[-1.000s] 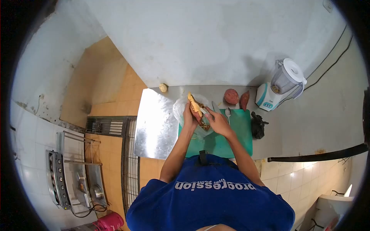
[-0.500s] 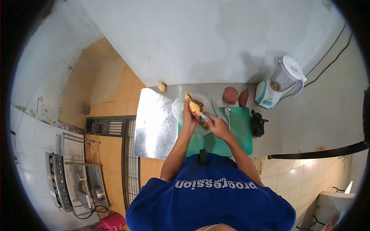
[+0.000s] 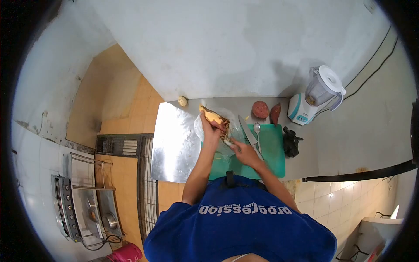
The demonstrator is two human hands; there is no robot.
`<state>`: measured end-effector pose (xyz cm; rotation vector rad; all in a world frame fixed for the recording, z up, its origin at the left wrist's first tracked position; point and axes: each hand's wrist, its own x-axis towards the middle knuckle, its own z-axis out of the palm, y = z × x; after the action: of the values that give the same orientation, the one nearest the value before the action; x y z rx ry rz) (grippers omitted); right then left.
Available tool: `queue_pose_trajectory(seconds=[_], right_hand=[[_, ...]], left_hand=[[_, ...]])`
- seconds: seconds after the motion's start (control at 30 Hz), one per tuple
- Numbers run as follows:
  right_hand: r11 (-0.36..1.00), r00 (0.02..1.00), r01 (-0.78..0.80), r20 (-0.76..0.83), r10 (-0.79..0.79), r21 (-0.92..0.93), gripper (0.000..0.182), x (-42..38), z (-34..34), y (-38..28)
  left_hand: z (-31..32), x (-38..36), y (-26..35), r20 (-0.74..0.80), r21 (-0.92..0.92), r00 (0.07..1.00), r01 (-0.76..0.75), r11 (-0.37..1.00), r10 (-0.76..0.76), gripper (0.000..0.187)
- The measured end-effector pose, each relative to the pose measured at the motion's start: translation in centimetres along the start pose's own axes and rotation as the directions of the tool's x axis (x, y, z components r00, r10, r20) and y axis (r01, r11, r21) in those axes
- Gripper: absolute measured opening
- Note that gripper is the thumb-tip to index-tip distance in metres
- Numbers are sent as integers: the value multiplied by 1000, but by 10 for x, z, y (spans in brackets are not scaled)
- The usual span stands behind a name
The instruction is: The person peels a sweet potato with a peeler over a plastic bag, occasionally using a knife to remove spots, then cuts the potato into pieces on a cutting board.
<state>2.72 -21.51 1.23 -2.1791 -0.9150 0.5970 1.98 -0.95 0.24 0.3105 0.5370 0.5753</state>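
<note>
The room is a plain kitchen, and the work goes on at a steel table (image 3: 170,146) pushed against a pale wall (image 3: 205,52). Nearest to the person, the right hand (image 3: 245,153) is closed around the light handle of a small tool (image 3: 228,142); its working end I cannot see well. A little farther, and to the left, the left hand (image 3: 211,131) grips a partly peeled sweet potato (image 3: 213,117), as it looks to me, from below and from its left side.

The sweet potato lies slantwise: its long axis goes from the far left end, where the orange flesh is bare, down to the near right end, which is directed toward the right hand. So the left hand is the nearer one, being in contact, while the tool is just beside the near end; if it touches, I cannot tell. Under both hands there are dark peelings (image 3: 225,133) and a clear plastic bag (image 3: 198,131).

Just right of the right hand, a knife (image 3: 249,134) and a spoon (image 3: 258,133) rest on a green board (image 3: 275,150). Beyond them are a round red tuber (image 3: 260,109) and a slender one (image 3: 275,113); farther to the right, a black bag (image 3: 291,142), and then a blender (image 3: 303,105).
</note>
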Motion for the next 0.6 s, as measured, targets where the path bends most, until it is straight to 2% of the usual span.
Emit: queue_pose_trajectory(seconds=[0.03,0.1,0.17,0.2,0.27,0.3,0.4,0.47,0.57,0.6], right_hand=[[1000,1000,28,15,-27,-15,50,-3,12,12],[1000,999,6,48,-6,5,51,-1,8,15],[994,999,-25,-46,30,107,52,6,-17,-3],[994,999,-28,-42,32,107,52,13,-24,-8],[993,981,69,-188,-50,96,51,30,-37,-18],[993,981,67,-190,-48,96,51,36,-42,-23],[995,983,83,-169,-73,57,50,42,-46,-36],[999,998,-31,-46,33,44,51,36,-40,-41],[998,998,43,48,-41,-39,51,17,-15,-13],[995,995,97,-29,-98,-23,51,14,5,6]], left_hand=[[3,5,5,3,-1,1000,2,1000,-2,43],[6,12,12,45,-15,994,-104,995,104,43],[14,-5,13,45,28,996,-83,996,82,41],[15,-8,9,45,64,997,-68,996,66,41],[7,-2,-4,63,117,998,-36,993,28,41],[6,-6,-8,64,118,998,-33,993,25,41],[4,-9,-17,66,156,997,21,988,-32,40],[-2,1,-16,39,158,999,-14,987,8,40],[-5,4,1,34,145,997,-78,986,74,39],[3,2,8,42,111,996,-86,990,82,38]])
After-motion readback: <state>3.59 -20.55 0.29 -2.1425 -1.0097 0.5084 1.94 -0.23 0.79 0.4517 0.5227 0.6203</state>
